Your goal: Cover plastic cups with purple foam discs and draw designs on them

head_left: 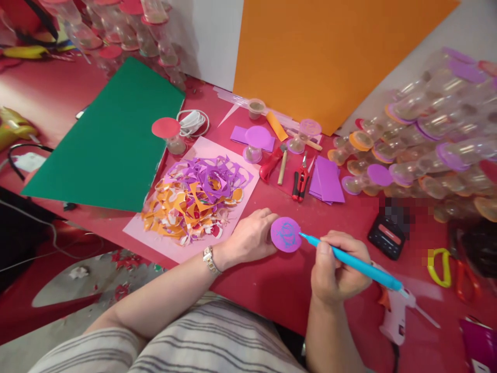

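Observation:
A round purple disc (282, 235) with blue pen lines on its face is held up in the middle, above the red table. My left hand (254, 235), with a watch at the wrist, grips it from the left side; the fingers behind it are partly hidden. In my right hand (338, 267) is a light blue pen (361, 264), pinched between thumb and fingers. Its tip is at the disc's right edge. Left of my left hand, purple and orange paper scraps (198, 194) lie heaped on a pink sheet (137, 234).
Pliers (300, 184), a small hammer (283, 165) and purple cards (326, 180) lie beyond my hands. A glue gun (398, 313) and yellow-handled scissors (442, 268) lie right. Stacked clear cups (450, 150) stand back right; a green board (108, 140) is left.

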{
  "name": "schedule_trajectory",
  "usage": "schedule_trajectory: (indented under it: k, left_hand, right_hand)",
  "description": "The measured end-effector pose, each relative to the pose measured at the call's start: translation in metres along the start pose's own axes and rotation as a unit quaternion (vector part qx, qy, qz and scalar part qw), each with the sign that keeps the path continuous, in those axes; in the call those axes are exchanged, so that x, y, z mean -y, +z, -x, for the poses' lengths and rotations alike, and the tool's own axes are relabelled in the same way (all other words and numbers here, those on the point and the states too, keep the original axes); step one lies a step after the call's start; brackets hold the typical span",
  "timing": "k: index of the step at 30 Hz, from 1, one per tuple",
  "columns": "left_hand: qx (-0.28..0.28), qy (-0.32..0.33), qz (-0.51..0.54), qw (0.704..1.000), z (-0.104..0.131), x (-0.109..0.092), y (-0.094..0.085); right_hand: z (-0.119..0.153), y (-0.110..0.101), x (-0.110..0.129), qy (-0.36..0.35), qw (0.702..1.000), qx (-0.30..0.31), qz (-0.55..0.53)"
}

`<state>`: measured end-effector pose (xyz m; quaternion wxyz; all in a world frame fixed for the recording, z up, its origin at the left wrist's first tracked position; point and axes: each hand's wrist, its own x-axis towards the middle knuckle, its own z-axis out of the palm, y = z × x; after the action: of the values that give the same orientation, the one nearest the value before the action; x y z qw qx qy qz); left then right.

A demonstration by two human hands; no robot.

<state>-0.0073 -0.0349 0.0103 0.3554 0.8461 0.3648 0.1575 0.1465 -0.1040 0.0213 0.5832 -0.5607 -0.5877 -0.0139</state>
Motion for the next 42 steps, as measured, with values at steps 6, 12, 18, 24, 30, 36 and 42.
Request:
schedule_trajectory:
  k: [6,12,18,24,30,36,42]
  left_hand:
    - [-0.002,-0.007,-0.001,1.0,-0.001,-0.001,-0.001]
    - [-0.003,-0.014,0.003,1.0,-0.001,0.001,0.001]
    - [-0.018,-0.026,-0.001,0.999,-0.001,0.004,0.005]
    - [-0.007,-0.014,-0.072,0.997,0.001,0.004,0.008]
    - [-0.043,0.005,-0.089,0.995,0.006,0.01,0.014]
    - [-0.054,0.0,-0.096,0.994,0.004,0.011,0.012]
    - [-0.078,-0.018,-0.097,0.992,0.004,0.009,0.01]
  right_hand:
    - [0.0,0.001,0.002,-0.003,1.0,0.012,0.004]
    - [0.001,0.002,-0.001,0.0,1.0,0.0,0.002]
    - [0.005,0.005,-0.005,0.019,0.996,-0.083,0.016]
    - [0.001,0.015,-0.002,0.157,0.966,-0.188,-0.083]
    - [0.001,0.018,-0.006,0.214,0.945,-0.196,-0.151]
    - [0.004,0.018,-0.017,0.254,0.939,-0.172,-0.155]
    - [-0.001,0.024,-0.021,0.292,0.922,-0.157,-0.2]
